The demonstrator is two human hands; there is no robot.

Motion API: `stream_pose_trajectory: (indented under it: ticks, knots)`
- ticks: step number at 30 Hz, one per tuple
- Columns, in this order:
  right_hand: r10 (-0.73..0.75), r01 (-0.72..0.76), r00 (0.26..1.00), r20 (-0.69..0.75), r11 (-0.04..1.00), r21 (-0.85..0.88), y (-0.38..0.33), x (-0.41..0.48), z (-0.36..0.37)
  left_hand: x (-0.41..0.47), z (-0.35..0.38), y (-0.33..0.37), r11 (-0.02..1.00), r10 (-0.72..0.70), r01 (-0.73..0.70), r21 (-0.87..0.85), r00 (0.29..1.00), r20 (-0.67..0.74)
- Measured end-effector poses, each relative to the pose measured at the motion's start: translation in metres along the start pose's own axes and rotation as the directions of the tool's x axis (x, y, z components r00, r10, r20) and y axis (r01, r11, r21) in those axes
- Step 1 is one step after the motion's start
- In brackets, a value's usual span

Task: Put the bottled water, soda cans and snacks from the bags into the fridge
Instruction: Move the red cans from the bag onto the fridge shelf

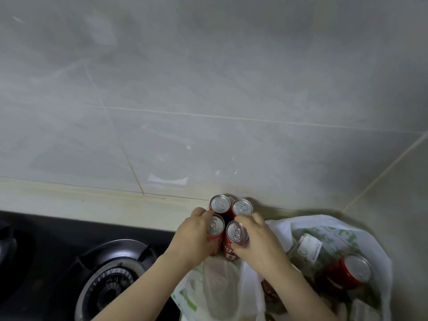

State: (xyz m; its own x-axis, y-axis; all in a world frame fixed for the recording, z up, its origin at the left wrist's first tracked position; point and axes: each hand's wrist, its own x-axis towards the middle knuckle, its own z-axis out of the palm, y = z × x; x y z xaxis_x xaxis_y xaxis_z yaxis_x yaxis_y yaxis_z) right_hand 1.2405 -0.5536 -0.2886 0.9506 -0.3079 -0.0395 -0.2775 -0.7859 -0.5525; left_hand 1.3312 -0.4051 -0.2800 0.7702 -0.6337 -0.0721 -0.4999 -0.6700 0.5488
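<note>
Several red soda cans (pixel 242 207) with silver tops stand bunched together on the counter against the tiled wall. My left hand (pixel 193 237) presses on the left side of the bunch and my right hand (pixel 259 242) on its right side, so both hands grip the cluster. To the right, an open white plastic bag (pixel 375 246) holds another red soda can (pixel 349 272) lying tilted and a clear bottle (pixel 305 249) with a white label. A second, thin plastic bag (pixel 215 290) lies below my hands. The fridge is out of view.
A black gas hob (pixel 46 251) with a round burner (pixel 111 281) fills the lower left, close to my left forearm. A cream counter strip (pixel 92 205) runs along the grey tiled wall (pixel 208 89). A wall corner stands at the right.
</note>
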Motion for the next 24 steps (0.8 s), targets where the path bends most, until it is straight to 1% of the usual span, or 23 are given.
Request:
stream_pose_trajectory:
  ticks: [6, 10, 14, 20, 24]
  knots:
    - [0.008, -0.008, 1.0, 0.004, 0.998, 0.07, 0.003, -0.004, 0.014, 0.004, 0.008, -0.006, 1.0, -0.027, 0.027, 0.0, 1.0, -0.012]
    - [0.024, -0.023, 1.0, -0.008, 0.995, 0.102, 0.007, -0.009, 0.024, -0.005, 0.016, -0.01, 0.999, -0.033, 0.032, -0.038, 0.999, -0.026]
    - [0.047, -0.04, 0.998, -0.053, 0.993, 0.114, 0.009, -0.011, 0.031, -0.013, 0.019, -0.015, 0.997, -0.032, 0.031, -0.071, 0.999, -0.01]
    - [0.148, -0.142, 0.987, -0.064, 0.985, 0.094, 0.008, -0.009, 0.036, -0.015, 0.026, -0.02, 0.995, -0.047, 0.051, -0.09, 0.998, 0.051]
    - [0.201, -0.194, 0.978, -0.056, 0.975, 0.107, 0.004, -0.011, 0.029, -0.017, 0.025, -0.023, 0.991, -0.045, 0.046, -0.124, 0.999, 0.012]
